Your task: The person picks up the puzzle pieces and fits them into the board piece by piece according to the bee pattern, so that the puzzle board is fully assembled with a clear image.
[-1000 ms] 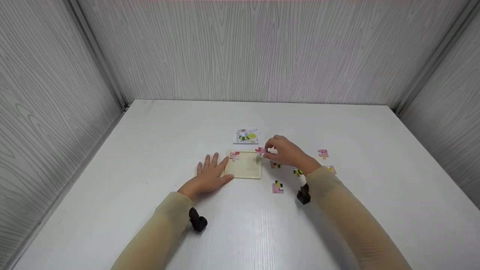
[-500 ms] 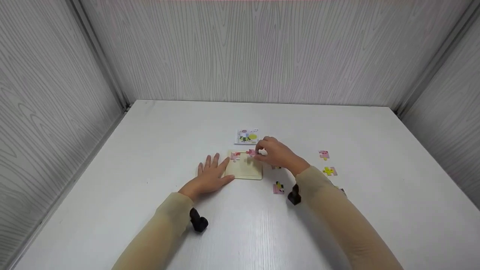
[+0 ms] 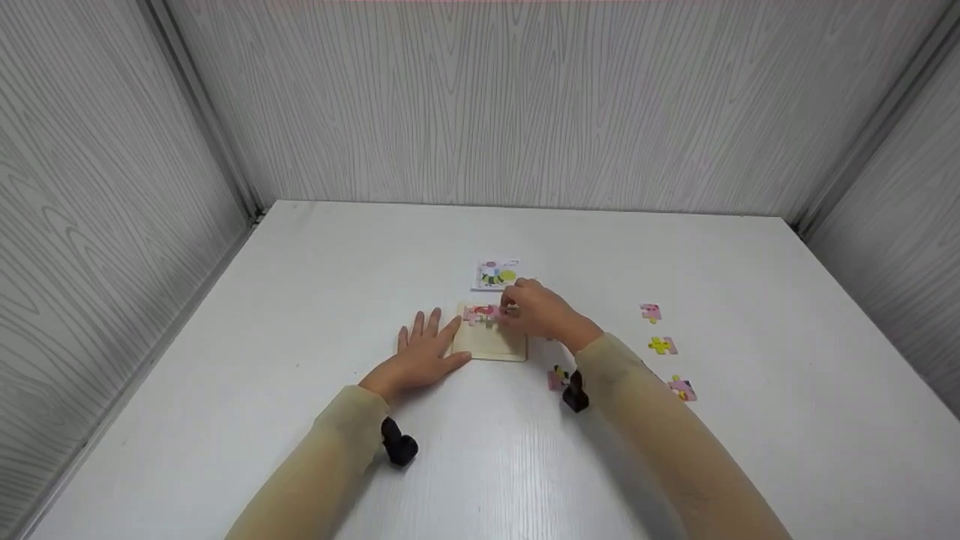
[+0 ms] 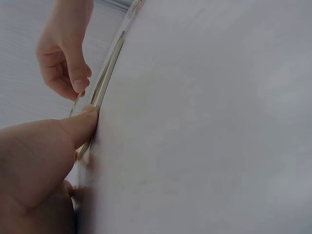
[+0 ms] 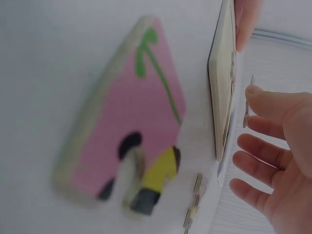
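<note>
From far off, I have my left hand [image 3: 424,356] spread out, holding nothing, its thumb touching the wooden tray [image 3: 491,346], I think so the tray can't slide. My right hand [image 3: 538,311] has a small grip, thumb to finger, pinching a puzzle piece [image 5: 246,112] over the tray's far part. The loose pieces [image 3: 661,345] lie on the counter [image 3: 480,465] to the right (easy to reach, I guess). The picture card [image 3: 492,277] sits behind, maybe for peeking at.

Right hand [image 5: 292,134] pinches a thin puzzle piece [image 5: 246,114] just above the pale board [image 5: 222,90]; left hand [image 5: 247,23] there on the left; near on the bench [image 5: 34,117], a blurred pink piece [image 5: 129,114]; other pieces [image 5: 194,202] farther off!
</note>
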Demonstrator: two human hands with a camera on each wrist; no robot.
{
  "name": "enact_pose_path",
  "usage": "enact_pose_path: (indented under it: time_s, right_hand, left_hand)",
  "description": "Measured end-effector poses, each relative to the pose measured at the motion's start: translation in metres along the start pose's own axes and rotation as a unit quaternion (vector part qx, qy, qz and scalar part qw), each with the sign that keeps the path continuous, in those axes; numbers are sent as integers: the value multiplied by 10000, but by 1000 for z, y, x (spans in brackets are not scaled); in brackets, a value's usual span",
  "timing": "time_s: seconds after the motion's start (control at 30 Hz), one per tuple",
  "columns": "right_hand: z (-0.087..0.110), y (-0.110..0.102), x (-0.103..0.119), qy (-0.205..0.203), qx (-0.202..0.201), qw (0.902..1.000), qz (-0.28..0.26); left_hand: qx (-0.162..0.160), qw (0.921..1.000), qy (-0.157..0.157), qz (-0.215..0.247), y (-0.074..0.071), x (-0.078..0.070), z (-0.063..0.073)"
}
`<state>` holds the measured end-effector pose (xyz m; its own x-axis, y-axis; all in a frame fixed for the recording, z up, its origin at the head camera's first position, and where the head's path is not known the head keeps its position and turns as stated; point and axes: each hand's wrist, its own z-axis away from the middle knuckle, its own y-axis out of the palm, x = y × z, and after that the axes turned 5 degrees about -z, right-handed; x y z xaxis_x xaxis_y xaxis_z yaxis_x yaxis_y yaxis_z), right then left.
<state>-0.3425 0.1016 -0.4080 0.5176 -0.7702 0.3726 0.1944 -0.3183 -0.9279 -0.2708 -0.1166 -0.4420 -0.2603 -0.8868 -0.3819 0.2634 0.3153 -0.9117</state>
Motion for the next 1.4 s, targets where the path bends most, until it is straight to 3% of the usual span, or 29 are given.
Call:
enact_pose_path:
  time_s: [0.63,0.9,1.17,1.4]
  right_hand:
    - [-13,4,6,590,208,9977,252]
    - [-15,8,10,380,191,9988,259]
    - [-17,9,11,677,239,9971,259]
    - [-17,10,9,671,214,9972,231]
  left_hand:
    - [-38,10000,-1,-83,-2,-3,-2]
    - [-98,9999,64,-80,0,3,2]
    - [-1,10000,23,4,1,2,0]
    - [-46,10000,21,-4,1,0,0]
